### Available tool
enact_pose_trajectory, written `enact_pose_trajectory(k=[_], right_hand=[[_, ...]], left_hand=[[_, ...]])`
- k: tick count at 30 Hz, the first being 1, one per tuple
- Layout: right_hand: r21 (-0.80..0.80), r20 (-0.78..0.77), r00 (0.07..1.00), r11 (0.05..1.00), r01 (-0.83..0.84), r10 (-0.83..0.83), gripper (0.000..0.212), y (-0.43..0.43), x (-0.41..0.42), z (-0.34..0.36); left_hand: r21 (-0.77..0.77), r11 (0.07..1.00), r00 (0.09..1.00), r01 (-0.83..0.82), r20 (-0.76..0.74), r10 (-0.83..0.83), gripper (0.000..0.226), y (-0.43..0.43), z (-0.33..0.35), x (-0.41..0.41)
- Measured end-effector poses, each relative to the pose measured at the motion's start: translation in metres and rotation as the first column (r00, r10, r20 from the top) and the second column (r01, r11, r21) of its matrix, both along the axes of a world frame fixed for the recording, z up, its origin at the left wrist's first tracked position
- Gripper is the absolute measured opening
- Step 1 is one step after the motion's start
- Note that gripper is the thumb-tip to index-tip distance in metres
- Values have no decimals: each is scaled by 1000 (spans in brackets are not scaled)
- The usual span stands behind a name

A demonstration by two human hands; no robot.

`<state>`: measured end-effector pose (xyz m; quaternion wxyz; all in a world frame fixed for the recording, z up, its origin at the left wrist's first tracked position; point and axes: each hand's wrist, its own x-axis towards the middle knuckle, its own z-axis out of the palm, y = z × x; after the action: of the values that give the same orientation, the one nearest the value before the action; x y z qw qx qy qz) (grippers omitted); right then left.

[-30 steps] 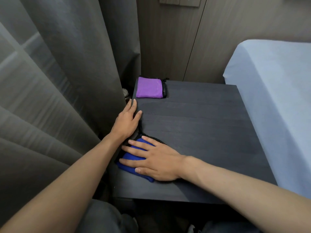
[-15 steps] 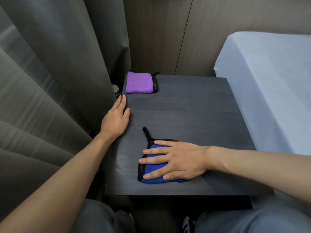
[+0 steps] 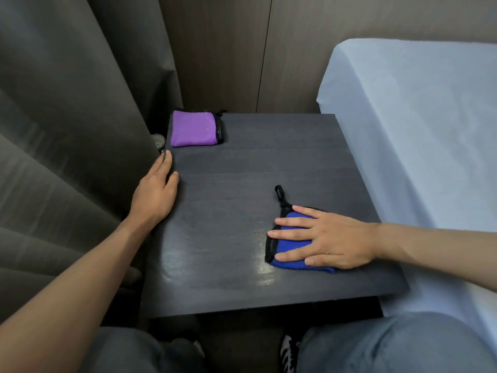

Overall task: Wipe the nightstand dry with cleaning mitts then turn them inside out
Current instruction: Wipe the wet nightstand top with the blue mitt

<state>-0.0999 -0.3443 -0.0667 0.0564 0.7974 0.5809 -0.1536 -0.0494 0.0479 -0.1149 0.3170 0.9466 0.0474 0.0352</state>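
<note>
The dark wooden nightstand (image 3: pixel 269 146) fills the middle of the view, with wet streaks shining near its front. A blue cleaning mitt (image 3: pixel 289 247) with black trim and a loop lies near the front right. My right hand (image 3: pixel 325 238) presses flat on it with straight, spread fingers. A purple cleaning mitt (image 3: pixel 195 128) lies flat at the back left corner, untouched. My left hand (image 3: pixel 156 193) rests flat on the left edge of the top, fingers straight, holding nothing.
Grey curtains (image 3: pixel 67 130) hang close along the left side. A bed with a pale blue sheet (image 3: pixel 416 130) borders the right edge. A wood-panel wall stands behind. A small round object (image 3: pixel 158 141) sits in the gap by the curtain. My knees are below the front edge.
My right hand has slid the blue mitt from the front left across to the front right of the top. My left hand has stayed on the left edge.
</note>
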Motion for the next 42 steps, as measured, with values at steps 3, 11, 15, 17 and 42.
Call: enact_pose_trajectory(k=[3,11,15,17,42], right_hand=[[1,6,993,993,121,-121,49,-19,-4,-1],[25,29,861,861,508,-508,51,-57,-32,-11],[39,11,789,789,613,-614,49,-57,-41,-11],[53,20,743,743,667,-669,49,-60,-46,-13],[154,-2,-218,-215,964,-976,54,23,-108,-29]], left_hand=[[-1,1000,1000,-8,-3,8,55,0,0,0],[-9,1000,1000,-2,5,2,54,-1,1,-1],[-5,1000,1000,0,-2,0,54,-1,2,-1],[-4,1000,1000,0,-6,0,54,-1,2,-2],[32,999,1000,14,-8,-13,55,0,1,0]])
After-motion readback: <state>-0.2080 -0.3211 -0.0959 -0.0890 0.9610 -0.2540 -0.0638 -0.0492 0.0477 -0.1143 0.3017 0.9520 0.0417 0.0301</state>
